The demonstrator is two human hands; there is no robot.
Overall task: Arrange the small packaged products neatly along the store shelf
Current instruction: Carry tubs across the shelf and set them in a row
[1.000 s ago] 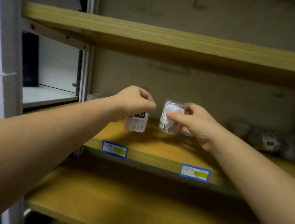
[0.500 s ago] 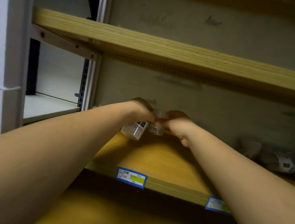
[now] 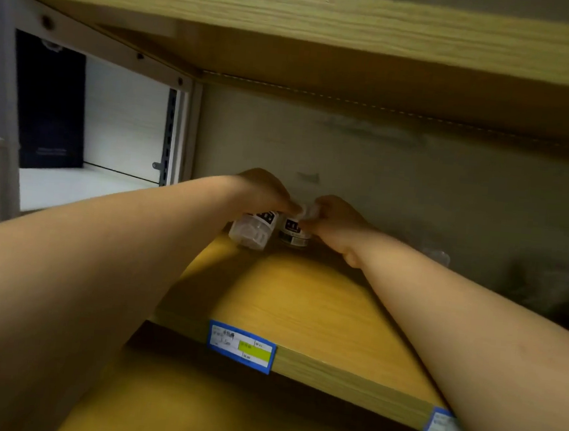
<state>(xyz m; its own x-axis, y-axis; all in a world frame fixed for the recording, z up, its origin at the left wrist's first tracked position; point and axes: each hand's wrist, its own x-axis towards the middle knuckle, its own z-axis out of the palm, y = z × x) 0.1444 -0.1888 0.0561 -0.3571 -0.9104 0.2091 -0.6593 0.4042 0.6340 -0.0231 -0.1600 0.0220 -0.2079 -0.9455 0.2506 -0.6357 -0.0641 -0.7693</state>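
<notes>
Both arms reach deep to back of yellow wooden shelf (image 3: 306, 306).

Left hand (image 3: 261, 192) pinches top of small clear plastic packet with black label (image 3: 252, 229); packet tilted, apparently not yet seated.

Right hand (image 3: 336, 220) grips second small clear packet with black label (image 3: 293, 231), upright, just beside first.

Risks:
- tilted packet toppling on release
- knuckles nudging neighbour over
- blurred packets at far right (image 3: 545, 289) still untidy

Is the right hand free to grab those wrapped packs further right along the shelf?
Probably not yet: the right hand holds a small pack. The shelf toward the blurry packs looks unobstructed.
</notes>
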